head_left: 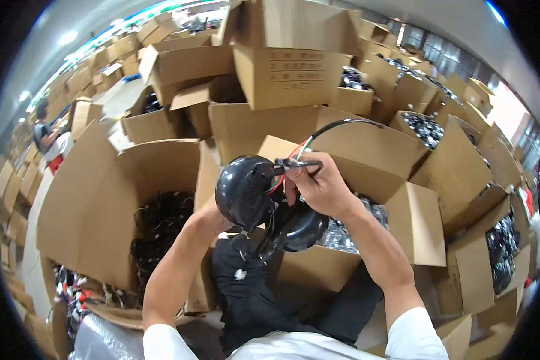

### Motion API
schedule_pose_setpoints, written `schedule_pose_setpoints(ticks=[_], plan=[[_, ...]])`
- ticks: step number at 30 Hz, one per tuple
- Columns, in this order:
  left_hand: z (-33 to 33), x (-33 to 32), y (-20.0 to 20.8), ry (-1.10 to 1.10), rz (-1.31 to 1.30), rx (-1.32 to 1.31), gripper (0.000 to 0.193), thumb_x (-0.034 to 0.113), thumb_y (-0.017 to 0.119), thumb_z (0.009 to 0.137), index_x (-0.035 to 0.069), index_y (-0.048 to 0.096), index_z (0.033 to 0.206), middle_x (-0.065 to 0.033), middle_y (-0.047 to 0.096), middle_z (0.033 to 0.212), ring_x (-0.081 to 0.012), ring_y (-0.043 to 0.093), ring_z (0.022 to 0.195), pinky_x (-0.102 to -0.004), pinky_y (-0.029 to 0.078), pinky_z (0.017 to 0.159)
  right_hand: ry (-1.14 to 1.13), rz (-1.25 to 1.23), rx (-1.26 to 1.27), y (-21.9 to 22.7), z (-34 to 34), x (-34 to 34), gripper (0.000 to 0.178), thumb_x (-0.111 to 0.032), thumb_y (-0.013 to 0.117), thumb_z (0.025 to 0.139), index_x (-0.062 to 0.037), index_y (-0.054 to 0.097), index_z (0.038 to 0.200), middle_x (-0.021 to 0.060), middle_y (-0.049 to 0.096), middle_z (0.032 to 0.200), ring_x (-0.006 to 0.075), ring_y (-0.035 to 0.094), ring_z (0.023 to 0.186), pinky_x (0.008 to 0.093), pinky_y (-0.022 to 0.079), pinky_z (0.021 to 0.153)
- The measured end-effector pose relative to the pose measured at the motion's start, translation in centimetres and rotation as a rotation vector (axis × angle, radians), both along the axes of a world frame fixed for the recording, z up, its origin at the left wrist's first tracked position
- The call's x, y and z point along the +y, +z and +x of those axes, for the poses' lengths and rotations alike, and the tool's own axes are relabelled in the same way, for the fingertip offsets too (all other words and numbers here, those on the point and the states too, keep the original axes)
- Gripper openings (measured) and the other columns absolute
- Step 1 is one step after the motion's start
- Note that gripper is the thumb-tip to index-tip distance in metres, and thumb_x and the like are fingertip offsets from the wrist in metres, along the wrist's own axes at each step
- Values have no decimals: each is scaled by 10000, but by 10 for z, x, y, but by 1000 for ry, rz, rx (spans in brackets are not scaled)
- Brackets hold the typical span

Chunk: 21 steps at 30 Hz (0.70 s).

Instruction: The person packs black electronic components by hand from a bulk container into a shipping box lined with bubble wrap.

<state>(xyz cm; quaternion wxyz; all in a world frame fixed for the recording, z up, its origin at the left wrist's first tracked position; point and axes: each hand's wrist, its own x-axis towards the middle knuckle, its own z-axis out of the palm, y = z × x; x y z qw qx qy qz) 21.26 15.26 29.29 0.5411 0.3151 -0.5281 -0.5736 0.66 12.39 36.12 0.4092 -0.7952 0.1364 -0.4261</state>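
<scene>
Above person's lap, between open cartons: left shell and right shell, both glossy black and rounded, positioned side by side. Right hand: thumb and fingers closed on black cable; red and green wires ran near fingertips. Left hand: contacted left shell at lower outer side; fingers mostly hidden, grip could not be determined. Left carton contained dark cables.

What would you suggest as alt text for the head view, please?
A person's left hand holds a glossy black rounded part while the right hand grips a black cable beside thin red and green wires. Open cardboard boxes, some holding dark parts, stand all around.
</scene>
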Motion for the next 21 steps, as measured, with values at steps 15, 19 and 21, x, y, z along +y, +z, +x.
schedule_pose_setpoints(ticks=[15,19,21], plan=[[-164,16,-98,34,317,566,624,618,521,962,111,564,1322,-32,662,1195,-178,620,1113,-361,529,926,-313,-205,420,-33,-101,-22,168,-133,662,940,33,677,958,227,652,817,397,625,717,402,498,658],[-130,11,-104,-81,303,772,535,531,598,963,157,562,1343,-26,665,1242,-199,651,1094,-393,565,890,-446,310,457,-26,-121,-17,347,-250,551,1042,33,668,877,109,678,724,169,624,586,327,494,530],[-108,8,-73,263,343,883,513,455,631,968,90,567,1322,-80,675,1217,-228,684,1032,-406,592,850,-520,362,273,-27,-147,-23,425,-304,499,1068,29,637,843,67,652,692,103,588,570,264,468,516]])
